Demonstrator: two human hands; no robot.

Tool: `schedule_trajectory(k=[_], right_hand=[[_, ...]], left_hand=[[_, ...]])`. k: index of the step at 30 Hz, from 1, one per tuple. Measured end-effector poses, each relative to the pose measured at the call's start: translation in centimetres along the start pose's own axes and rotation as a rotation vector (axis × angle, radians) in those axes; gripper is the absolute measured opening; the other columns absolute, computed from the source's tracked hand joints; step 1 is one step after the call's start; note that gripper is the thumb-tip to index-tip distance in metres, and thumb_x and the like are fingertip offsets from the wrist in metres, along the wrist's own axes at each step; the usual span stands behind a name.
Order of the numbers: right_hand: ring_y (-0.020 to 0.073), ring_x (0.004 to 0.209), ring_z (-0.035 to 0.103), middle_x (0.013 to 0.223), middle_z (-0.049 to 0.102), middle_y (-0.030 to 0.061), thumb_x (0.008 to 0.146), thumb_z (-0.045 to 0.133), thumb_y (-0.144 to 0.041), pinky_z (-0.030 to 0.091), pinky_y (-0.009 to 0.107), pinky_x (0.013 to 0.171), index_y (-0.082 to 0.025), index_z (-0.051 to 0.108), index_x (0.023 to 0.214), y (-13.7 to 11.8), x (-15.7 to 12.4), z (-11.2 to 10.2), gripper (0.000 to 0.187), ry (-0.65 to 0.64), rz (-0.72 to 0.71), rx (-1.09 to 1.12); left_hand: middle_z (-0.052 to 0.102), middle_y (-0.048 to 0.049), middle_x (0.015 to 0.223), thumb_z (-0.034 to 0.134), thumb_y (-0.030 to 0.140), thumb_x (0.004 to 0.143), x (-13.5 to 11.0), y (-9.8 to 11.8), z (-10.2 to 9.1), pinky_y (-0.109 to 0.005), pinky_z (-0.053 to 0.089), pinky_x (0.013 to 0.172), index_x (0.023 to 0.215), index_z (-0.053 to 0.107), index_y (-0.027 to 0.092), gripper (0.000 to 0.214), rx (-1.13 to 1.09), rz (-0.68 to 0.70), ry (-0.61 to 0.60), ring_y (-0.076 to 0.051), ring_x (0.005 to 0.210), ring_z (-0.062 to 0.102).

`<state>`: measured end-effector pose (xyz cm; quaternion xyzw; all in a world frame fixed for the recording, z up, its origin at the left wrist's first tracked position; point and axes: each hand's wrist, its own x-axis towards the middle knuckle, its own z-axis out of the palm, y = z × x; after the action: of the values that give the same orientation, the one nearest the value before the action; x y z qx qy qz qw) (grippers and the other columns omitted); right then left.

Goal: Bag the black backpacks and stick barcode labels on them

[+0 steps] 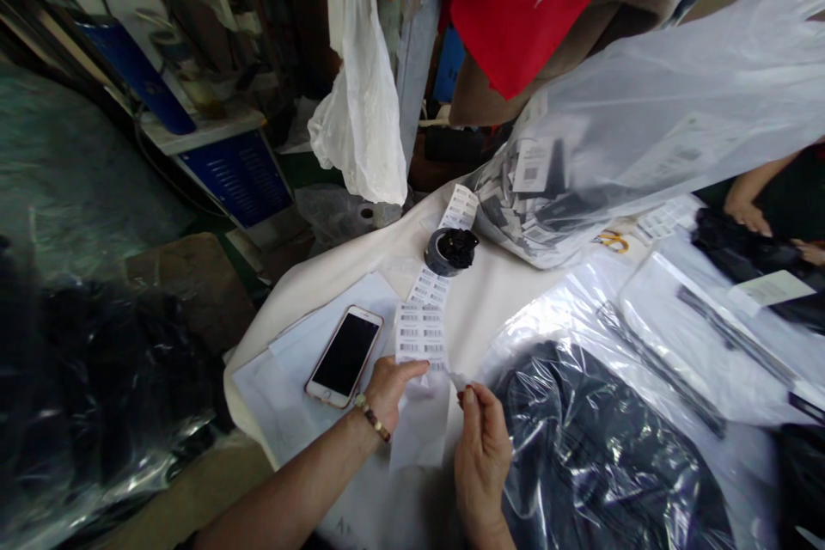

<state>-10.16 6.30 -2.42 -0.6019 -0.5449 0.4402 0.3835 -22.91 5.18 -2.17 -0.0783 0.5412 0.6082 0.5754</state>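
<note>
A strip of barcode stickers point(420, 328) lies on the cream table cover, its lower end blank backing paper. My left hand point(389, 391), with a beaded bracelet at the wrist, grips this strip, thumb on top just below a row of barcodes. Close to the strip's right edge, my right hand point(480, 438) pinches a small whitish sticker point(458, 380) between thumb and forefinger. Farther up, a dark tape roll point(439, 253) with crumpled black material in it sits on the strip. Left of my hands a phone point(344, 356) with a black screen rests on white paper sheets point(290, 352).
A plastic-wrapped black item point(599, 447) lies to the right. Behind it stands a clear bag of tags point(534, 189), with yellow-handled scissors point(611, 241) beside it. Another person's hand point(748, 213) is on black material at far right. A white plastic bag point(364, 103) hangs at the back.
</note>
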Motion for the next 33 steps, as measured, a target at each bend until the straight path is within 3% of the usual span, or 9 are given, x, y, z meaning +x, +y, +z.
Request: schedule_trajectory(k=[3,5,9,12,14,15,19,22,33], right_hand=[[0.0138,0.067,0.056,0.072,0.060,0.0010,0.075,0.056,-0.051,0.046,0.026,0.064,-0.017,0.059,0.087,-0.4,0.4,-0.1,0.036,0.083,0.096,0.073],[0.0126,0.063,0.056,0.072,0.060,0.0008,0.076,0.056,-0.049,0.046,0.025,0.059,-0.017,0.059,0.087,-0.5,0.7,-0.5,0.034,0.122,0.059,0.068],[0.0125,0.070,0.060,0.087,0.063,0.0040,0.086,0.050,-0.030,0.050,0.025,0.064,-0.018,0.060,0.096,-1.2,0.9,-2.3,0.018,0.039,-0.392,-0.130],[0.0163,0.093,0.060,0.104,0.062,0.0081,0.087,0.047,-0.015,0.052,0.028,0.077,-0.018,0.059,0.103,-1.8,0.6,-4.1,0.020,0.000,-0.786,-0.341],[0.0179,0.101,0.058,0.110,0.059,0.0106,0.086,0.048,-0.010,0.052,0.029,0.080,-0.015,0.058,0.109,-2.0,0.2,-5.1,0.025,0.013,-0.932,-0.433],[0.0182,0.102,0.057,0.113,0.058,0.0115,0.086,0.048,-0.008,0.053,0.029,0.080,-0.015,0.057,0.111,-2.0,-0.1,-5.6,0.028,0.020,-0.973,-0.459],[0.0218,0.108,0.055,0.126,0.050,0.0127,0.083,0.051,-0.005,0.054,0.031,0.082,-0.016,0.052,0.122,-1.6,-1.4,-7.3,0.041,-0.006,-1.081,-0.528],[0.0253,0.110,0.054,0.129,0.048,0.0130,0.082,0.050,-0.004,0.054,0.035,0.083,-0.017,0.048,0.127,-1.1,-2.3,-8.4,0.047,-0.009,-1.080,-0.550],[0.0252,0.114,0.050,0.117,0.055,0.0154,0.084,0.050,-0.006,0.054,0.037,0.085,-0.011,0.054,0.119,0.8,-4.4,-13.9,0.036,0.113,-1.030,-0.622]], left_hand=[[0.070,-0.0108,0.079,0.075,0.024,0.043,0.4,-0.1,-0.5,-0.032,0.050,0.073,0.083,0.071,0.008,0.043,0.064,0.049,0.020,-0.026,0.080,0.064],[0.070,-0.0107,0.081,0.075,0.026,0.044,0.9,0.1,-1.1,-0.034,0.050,0.076,0.084,0.070,0.009,0.044,0.118,0.067,0.038,-0.026,0.083,0.064],[0.067,-0.0130,0.087,0.077,0.033,0.045,1.4,1.6,-2.7,-0.043,0.044,0.085,0.085,0.067,0.010,0.048,0.307,0.145,0.156,-0.032,0.093,0.059],[0.060,-0.0131,0.106,0.075,0.038,0.050,0.3,3.0,-3.0,-0.046,0.032,0.097,0.098,0.061,0.014,0.056,0.549,0.530,0.319,-0.033,0.110,0.047],[0.060,-0.0096,0.104,0.067,0.039,0.060,-1.4,3.6,-2.0,-0.042,0.032,0.097,0.094,0.062,0.017,0.041,0.713,0.770,0.261,-0.028,0.106,0.048],[0.061,-0.0078,0.096,0.063,0.039,0.065,-2.4,3.7,-1.2,-0.038,0.036,0.092,0.087,0.063,0.018,0.031,0.769,0.772,0.158,-0.025,0.098,0.051],[0.056,-0.0024,0.063,0.058,0.042,0.068,-6.3,2.6,3.0,-0.027,0.038,0.066,0.064,0.059,0.015,0.027,0.598,0.207,-0.304,-0.014,0.064,0.049],[0.053,-0.0009,0.060,0.063,0.044,0.061,-8.2,1.3,5.3,-0.023,0.035,0.060,0.061,0.054,0.013,0.032,0.395,-0.038,-0.391,-0.011,0.059,0.045],[0.052,0.0012,0.060,0.062,0.045,0.058,-10.6,-5.3,8.2,-0.024,0.033,0.057,0.064,0.055,0.014,0.032,0.672,-0.065,-0.369,-0.011,0.058,0.042]])
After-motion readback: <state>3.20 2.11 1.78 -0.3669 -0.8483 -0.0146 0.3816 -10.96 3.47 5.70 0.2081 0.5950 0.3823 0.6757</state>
